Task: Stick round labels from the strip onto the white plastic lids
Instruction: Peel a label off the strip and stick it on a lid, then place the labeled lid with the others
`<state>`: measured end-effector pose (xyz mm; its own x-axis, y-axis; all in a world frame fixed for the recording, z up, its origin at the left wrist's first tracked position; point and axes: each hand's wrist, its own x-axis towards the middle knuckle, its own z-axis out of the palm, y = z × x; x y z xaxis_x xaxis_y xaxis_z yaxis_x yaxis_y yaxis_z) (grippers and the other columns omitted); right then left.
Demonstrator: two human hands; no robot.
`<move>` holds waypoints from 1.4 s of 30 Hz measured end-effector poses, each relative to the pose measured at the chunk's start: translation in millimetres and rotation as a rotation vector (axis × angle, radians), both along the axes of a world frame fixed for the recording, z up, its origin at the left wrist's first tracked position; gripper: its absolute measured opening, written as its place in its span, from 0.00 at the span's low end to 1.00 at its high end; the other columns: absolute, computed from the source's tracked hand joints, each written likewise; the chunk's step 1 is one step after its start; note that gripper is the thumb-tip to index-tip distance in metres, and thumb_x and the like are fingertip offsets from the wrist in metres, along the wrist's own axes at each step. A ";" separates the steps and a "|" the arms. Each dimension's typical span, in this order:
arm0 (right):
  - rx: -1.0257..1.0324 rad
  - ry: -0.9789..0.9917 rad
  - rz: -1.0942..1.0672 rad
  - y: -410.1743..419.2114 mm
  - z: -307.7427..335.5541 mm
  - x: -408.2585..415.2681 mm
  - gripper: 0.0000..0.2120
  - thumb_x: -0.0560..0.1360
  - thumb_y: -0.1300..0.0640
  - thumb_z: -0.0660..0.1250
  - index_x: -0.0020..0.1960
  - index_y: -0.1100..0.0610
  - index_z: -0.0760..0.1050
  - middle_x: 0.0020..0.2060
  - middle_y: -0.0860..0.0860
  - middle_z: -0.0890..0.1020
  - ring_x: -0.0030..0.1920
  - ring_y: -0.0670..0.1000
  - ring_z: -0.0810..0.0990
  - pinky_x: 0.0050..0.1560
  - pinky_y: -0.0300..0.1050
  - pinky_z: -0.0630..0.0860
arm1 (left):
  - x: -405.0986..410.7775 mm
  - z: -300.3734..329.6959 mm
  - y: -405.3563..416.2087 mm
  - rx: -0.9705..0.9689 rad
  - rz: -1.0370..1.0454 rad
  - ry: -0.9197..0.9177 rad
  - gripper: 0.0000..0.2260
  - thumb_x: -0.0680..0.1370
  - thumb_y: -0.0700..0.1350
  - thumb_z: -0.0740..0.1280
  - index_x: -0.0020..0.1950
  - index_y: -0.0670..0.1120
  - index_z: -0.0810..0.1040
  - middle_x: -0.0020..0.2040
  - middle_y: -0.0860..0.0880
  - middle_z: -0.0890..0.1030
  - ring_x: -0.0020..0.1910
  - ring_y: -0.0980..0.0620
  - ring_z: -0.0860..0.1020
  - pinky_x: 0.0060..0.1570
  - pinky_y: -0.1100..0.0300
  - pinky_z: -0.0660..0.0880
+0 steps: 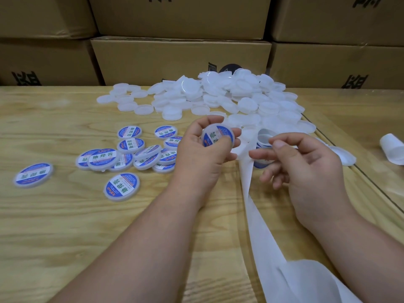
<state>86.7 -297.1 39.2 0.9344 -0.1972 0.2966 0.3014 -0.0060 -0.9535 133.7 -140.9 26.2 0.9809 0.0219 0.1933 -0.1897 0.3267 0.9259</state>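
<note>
Backing strip (258, 217), white and bare, runs from the near edge of the worktop (65, 226) up between the two forearms toward the hands. Left hand (203, 154) has a clenched grip on a labelled lid (218, 138), fingers curled round its rim, the blue and white label facing up. Right hand (306, 162), just beside it, pinches the strip where it curls over, thumb and forefinger closed on the paper; a blue-edged label (262, 162) shows on the strip below the fingers. Left of the hands lie finished lids (122, 186), scattered and partly overlapping, each with the same blue label. Behind the hands a heap of plain lids (218, 97) spreads across the worktop. Cardboard boxes (181, 60) stand stacked along the far edge.
</note>
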 end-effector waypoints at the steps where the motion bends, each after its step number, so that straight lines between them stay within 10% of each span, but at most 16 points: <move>1: 0.001 -0.003 -0.011 -0.5 0.2 0.3 0.07 0.74 0.52 0.66 0.47 0.55 0.77 0.41 0.55 0.88 0.27 0.54 0.79 0.26 0.40 0.72 | 0.0 0.5 0.1 -0.006 0.019 0.010 0.15 0.74 0.39 0.73 0.57 0.52 0.77 0.49 0.47 0.87 0.46 0.49 0.86 0.38 0.62 0.78; 11: 0.010 -0.004 -0.015 -1.1 -1.7 1.6 0.06 0.73 0.55 0.65 0.46 0.57 0.78 0.35 0.58 0.86 0.25 0.52 0.76 0.25 0.39 0.70 | -0.3 7.3 -0.1 0.007 0.197 0.060 0.09 0.86 0.54 0.55 0.59 0.61 0.74 0.38 0.45 0.86 0.21 0.53 0.73 0.21 0.62 0.71; 21: -0.002 0.010 -0.025 -1.0 -3.9 2.7 0.04 0.74 0.58 0.65 0.44 0.55 0.79 0.32 0.57 0.84 0.24 0.51 0.75 0.25 0.39 0.70 | 6.9 6.4 -0.7 -0.196 0.333 0.128 0.33 0.83 0.35 0.57 0.71 0.72 0.53 0.54 0.46 0.83 0.34 0.51 0.84 0.32 0.61 0.78; 33: -0.250 0.091 0.139 1.1 -5.7 0.3 0.07 0.80 0.60 0.67 0.53 0.48 0.79 0.26 0.55 0.80 0.24 0.47 0.72 0.27 0.35 0.70 | 2.3 11.8 3.7 -0.228 0.379 0.125 0.29 0.86 0.50 0.53 0.74 0.76 0.39 0.52 0.52 0.86 0.36 0.44 0.86 0.31 0.58 0.80; 42: -0.351 0.039 0.022 3.2 -7.6 1.5 0.07 0.78 0.53 0.69 0.41 0.49 0.82 0.27 0.41 0.76 0.28 0.42 0.72 0.30 0.32 0.69 | -2.9 -3.3 -9.6 0.491 0.203 -0.023 0.19 0.80 0.38 0.60 0.57 0.63 0.77 0.50 0.61 0.83 0.44 0.62 0.79 0.45 0.69 0.73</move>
<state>88.2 -293.9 31.6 0.9494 -0.0690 0.3064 0.2683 -0.3289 -0.9055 130.8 -150.4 22.9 0.9616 0.1124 0.2504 -0.2266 -0.1897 0.9553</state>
